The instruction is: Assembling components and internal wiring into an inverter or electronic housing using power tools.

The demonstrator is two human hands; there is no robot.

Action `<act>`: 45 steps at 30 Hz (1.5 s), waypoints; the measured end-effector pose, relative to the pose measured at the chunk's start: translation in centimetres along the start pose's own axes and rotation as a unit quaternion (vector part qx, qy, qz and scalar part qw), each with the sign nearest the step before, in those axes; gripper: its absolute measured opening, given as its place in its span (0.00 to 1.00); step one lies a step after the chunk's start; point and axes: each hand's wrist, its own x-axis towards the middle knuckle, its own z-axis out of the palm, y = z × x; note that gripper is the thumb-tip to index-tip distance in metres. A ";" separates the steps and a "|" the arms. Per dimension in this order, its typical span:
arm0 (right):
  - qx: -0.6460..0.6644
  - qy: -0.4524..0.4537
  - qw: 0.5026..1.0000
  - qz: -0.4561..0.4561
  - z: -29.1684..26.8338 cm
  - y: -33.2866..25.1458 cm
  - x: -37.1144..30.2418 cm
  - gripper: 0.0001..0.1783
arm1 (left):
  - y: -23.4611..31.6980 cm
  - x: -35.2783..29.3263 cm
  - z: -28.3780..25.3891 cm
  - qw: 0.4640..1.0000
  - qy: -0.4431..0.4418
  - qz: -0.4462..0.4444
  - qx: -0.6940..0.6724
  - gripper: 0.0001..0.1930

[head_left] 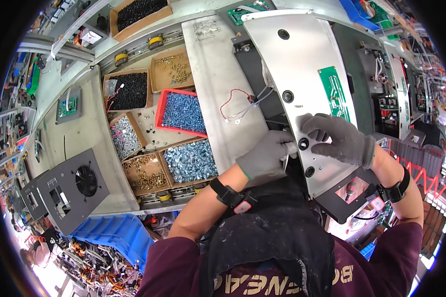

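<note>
A large silver metal panel [295, 54] lies tilted across the bench in front of me. It carries several black round fittings [288, 96] and a green circuit board [333, 91]. My left hand [266, 156], in a grey glove, is closed at the panel's left edge, thumb and finger pinched together; what is between them is hidden. Over the panel's lower part is my right hand [339, 141], also gloved, with bent fingers and a gap between thumb and forefinger. Its fingertips are close to a black round fitting [303, 144]. Red and grey wires [240, 101] stick out left of the panel.
To the left are a red tray of blue screws [159, 116] and cardboard boxes of black screws [129, 90], brass parts [171, 69] and silvery-blue hardware [189, 161]. Dark panels with a fan [86, 180] stand further left, above a blue crate [116, 232] of cables.
</note>
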 end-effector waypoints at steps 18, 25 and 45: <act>-0.306 0.054 0.942 -0.125 1.8 -1.0 1.2 0.15 | -0.6 2.6 -0.1 0.898 0.026 0.220 0.380 0.06; -0.264 0.068 0.954 -0.128 2.3 -0.5 1.5 0.13 | 2.1 0.8 -2.5 0.978 -0.121 0.080 0.152 0.10; -0.073 0.009 0.993 -0.090 -1.2 -3.8 1.9 0.11 | 5.8 -2.4 -6.0 0.965 -0.114 0.070 0.227 0.15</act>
